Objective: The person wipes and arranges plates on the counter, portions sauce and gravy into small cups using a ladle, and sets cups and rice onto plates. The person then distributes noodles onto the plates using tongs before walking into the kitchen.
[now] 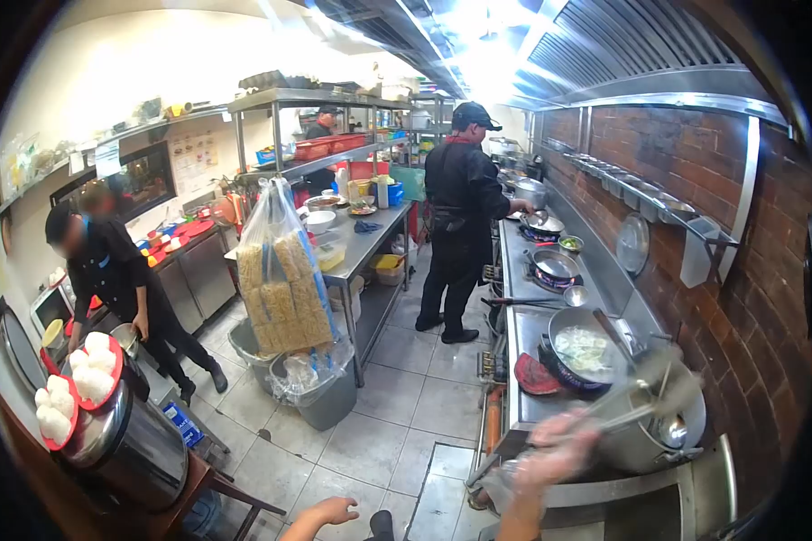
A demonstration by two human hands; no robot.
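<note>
My right hand point(555, 451), blurred by motion, is closed around the handle of a metal kitchen utensil point(636, 401). The utensil is smeared too, and its blurred head hangs over a large pot point(695, 442) at the right. Left of that pot, a wok point(582, 347) with pale food and liquid sits on a burner. A dark red cloth point(537, 374) lies beside the wok. Low in the centre, my left hand point(334, 510) hangs over the floor with its fingers apart and nothing in it.
Along the stove point(523, 325) a person in black point(460, 198) stands at other pans. A second person point(108, 261) works at the left, near rice on red plates point(95, 368). A hanging bag of noodles point(282, 288) and grey bins point(325, 397) stand mid-floor by a steel table point(365, 243).
</note>
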